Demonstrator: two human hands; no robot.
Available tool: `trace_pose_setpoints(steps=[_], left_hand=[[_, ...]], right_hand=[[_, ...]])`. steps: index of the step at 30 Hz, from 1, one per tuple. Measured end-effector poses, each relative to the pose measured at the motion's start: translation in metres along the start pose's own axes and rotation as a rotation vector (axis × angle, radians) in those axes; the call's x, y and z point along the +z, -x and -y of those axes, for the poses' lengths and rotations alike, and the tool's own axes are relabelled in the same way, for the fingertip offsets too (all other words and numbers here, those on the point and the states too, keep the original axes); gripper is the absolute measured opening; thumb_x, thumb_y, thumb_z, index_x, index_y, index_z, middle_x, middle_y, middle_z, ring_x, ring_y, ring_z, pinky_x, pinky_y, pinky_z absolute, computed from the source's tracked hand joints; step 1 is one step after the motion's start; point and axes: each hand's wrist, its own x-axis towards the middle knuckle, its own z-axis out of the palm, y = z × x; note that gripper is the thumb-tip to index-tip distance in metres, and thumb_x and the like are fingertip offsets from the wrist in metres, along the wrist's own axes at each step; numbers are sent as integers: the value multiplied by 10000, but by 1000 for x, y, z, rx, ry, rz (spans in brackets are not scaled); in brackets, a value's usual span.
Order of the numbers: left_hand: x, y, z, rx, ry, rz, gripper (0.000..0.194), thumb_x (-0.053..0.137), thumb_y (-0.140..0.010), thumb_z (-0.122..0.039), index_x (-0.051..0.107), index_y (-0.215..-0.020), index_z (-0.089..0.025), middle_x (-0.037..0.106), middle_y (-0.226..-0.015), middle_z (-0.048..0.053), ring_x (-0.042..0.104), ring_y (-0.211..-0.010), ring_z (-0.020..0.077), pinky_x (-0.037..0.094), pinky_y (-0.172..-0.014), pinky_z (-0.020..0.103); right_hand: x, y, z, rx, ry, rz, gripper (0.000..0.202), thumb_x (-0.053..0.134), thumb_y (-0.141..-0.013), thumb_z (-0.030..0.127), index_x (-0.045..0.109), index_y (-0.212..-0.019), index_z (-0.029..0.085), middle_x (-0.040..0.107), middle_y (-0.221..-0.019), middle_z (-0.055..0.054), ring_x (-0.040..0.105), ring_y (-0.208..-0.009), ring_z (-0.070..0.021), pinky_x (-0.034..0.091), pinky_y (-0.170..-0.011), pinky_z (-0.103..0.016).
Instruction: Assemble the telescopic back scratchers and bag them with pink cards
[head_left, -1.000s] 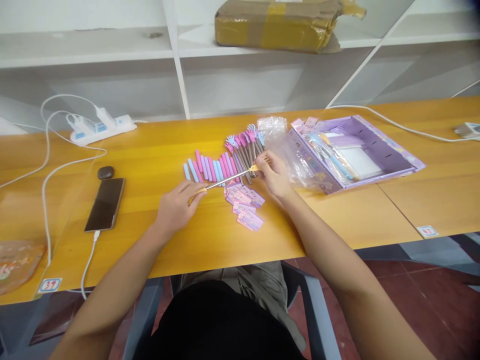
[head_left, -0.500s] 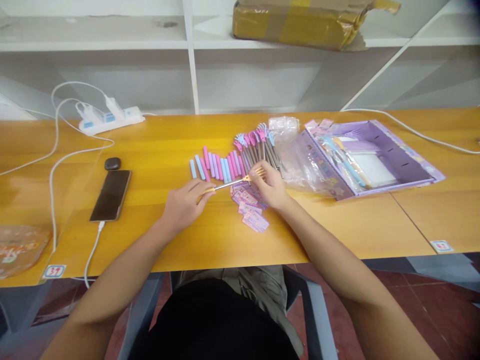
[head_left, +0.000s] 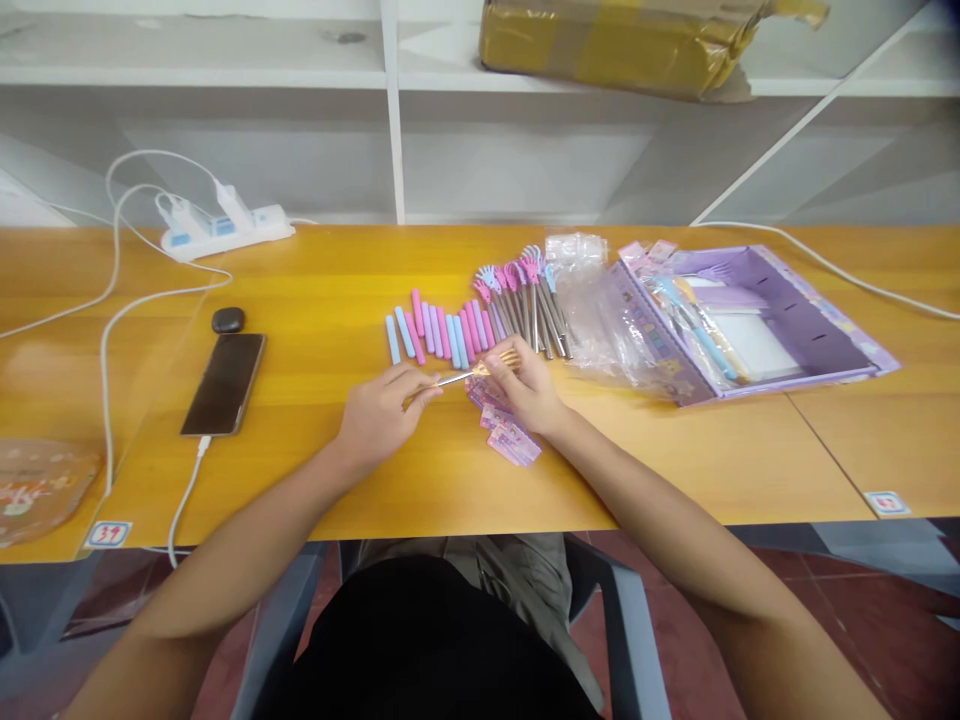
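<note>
A small back scratcher [head_left: 457, 378] with a metal rod and a yellow hand-shaped head is held between both hands. My left hand [head_left: 384, 412] pinches its rod end; any yellow handle there is mostly hidden by the fingers. My right hand [head_left: 527, 385] grips the yellow head, whose prongs poke out past the fingers. Behind the hands lies a row of pink, purple and blue tubes [head_left: 450, 338]. Right of them are metal rods with pink and blue hand-shaped heads [head_left: 531, 268]. Printed pink cards [head_left: 514, 443] lie under and beside my right hand.
Clear plastic bags [head_left: 600, 320] lean against an open purple box [head_left: 810, 290] holding bagged scratchers. At the left are a phone [head_left: 223, 385], a black case [head_left: 228, 320], a power strip [head_left: 259, 228] and cables. A taped carton [head_left: 615, 45] stands on the shelf.
The view has shifted slightly. The two hands are closer together, with less of the metal rod showing between them, and the yellow handle end is now mostly covered by my left fingers.
</note>
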Motion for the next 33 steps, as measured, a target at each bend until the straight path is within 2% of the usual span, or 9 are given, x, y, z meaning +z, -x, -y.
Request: trace_pose_setpoints(steps=[3,5,8,11,14,17,21,28,33], left_hand=[[-2,-3,2,33,36,5,236,610,-1122,-403,798,-1113,-261,853,-1143,35,804,-1066,198,615,-910,337],[-6,-8,3,34,4,52,275,580,-1134,-425,785,-1227,-267,840,-1225,47,791,-1127,214,606,-963,352],[-11,-15,4,-25,-124,226,337,526,-1151,-427,726,-1356,-248,809,-1279,75,767,-1157,244,587,-963,363],[-14,-20,2,-63,-274,370,298,516,-1152,-392,714,-1237,-186,782,-1192,99,749,-1074,254,570,-907,359],[-15,-22,-5,-2,-427,378,249,532,-1148,-353,695,-1133,-165,762,-1156,113,724,-1099,267,552,-937,368],[-17,-22,-19,74,-552,366,222,560,-1136,-332,688,-1110,-152,757,-1116,122,715,-1102,281,547,-940,379],[-22,-19,-46,156,-622,365,209,577,-1128,-330,677,-1144,-147,742,-1111,124,720,-1065,282,546,-857,366],[-35,-12,-82,146,-640,363,302,509,-1158,-400,678,-1164,-150,775,-1075,126,757,-1034,278,514,-761,331],[-50,-4,-88,141,-696,322,416,405,-1183,-439,700,-1116,-153,790,-960,135,778,-883,277,439,-650,322]], right_hand=[[-7,-2,3,14,14,48,440,658,-1016,732,573,-1008,301,452,-585,76,375,-490,-156,332,-511,-301],[-18,-6,10,-53,175,86,381,641,-1057,663,624,-1089,284,586,-690,39,506,-576,-167,414,-582,-298],[-34,-14,25,-210,493,170,349,603,-1107,530,674,-1291,242,770,-984,-36,669,-780,-185,494,-722,-290],[-42,-18,40,-294,755,262,413,613,-1108,475,662,-1438,232,825,-1114,-57,692,-762,-172,480,-738,-277],[-41,-13,53,-351,1002,377,360,633,-1108,429,719,-1397,232,840,-1087,-62,710,-788,-183,448,-770,-285],[-36,-2,68,-386,1231,457,252,612,-1122,349,790,-1205,191,809,-945,-80,692,-827,-206,403,-787,-307],[-27,19,87,-416,1430,449,205,597,-1103,204,766,-998,153,772,-956,-105,644,-902,-221,369,-809,-327],[-12,43,108,-348,1591,320,243,542,-1097,118,687,-1291,119,769,-1038,-118,662,-936,-253,370,-786,-360],[-4,49,105,-450,1642,287,253,519,-1117,145,664,-1321,108,777,-1039,-130,687,-936,-262,402,-813,-372]])
